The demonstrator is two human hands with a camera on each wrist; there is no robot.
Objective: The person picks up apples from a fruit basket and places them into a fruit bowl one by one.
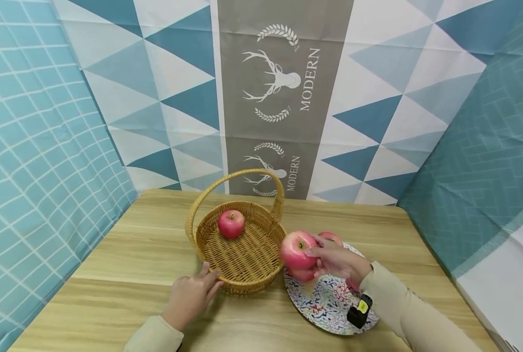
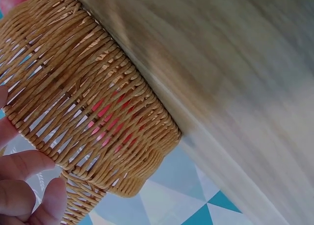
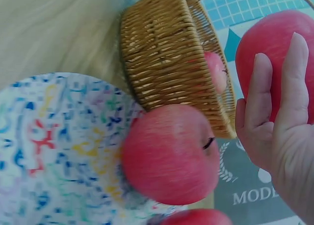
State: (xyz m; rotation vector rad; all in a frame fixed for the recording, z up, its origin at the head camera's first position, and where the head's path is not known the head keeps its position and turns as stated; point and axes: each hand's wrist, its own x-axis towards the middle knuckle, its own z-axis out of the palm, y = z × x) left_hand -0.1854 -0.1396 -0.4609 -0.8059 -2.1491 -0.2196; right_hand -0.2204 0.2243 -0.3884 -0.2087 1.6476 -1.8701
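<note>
My right hand [image 1: 338, 260] grips a red apple [image 1: 298, 250] above the left part of a speckled plate [image 1: 323, 308], just right of the wicker basket [image 1: 244, 282]. In the right wrist view the fingers of my right hand [image 3: 279, 102] lie along the held apple [image 3: 279, 43]. With its fingers on the basket's near left rim, my left hand [image 1: 192, 296] holds the basket. The left wrist view shows my left hand [image 2: 29, 186] at the woven wall [image 2: 93, 92]. One apple [image 1: 231, 224] lies inside the basket toward the back.
Several apples are on the plate, among them one [image 3: 169, 154] near the basket and one [image 1: 330, 238] at the back, partly hidden by my right hand. The basket's tall handle [image 1: 239, 172] arches over it. Patterned cloth [image 1: 186, 88] hangs behind the wooden table [image 1: 125, 249].
</note>
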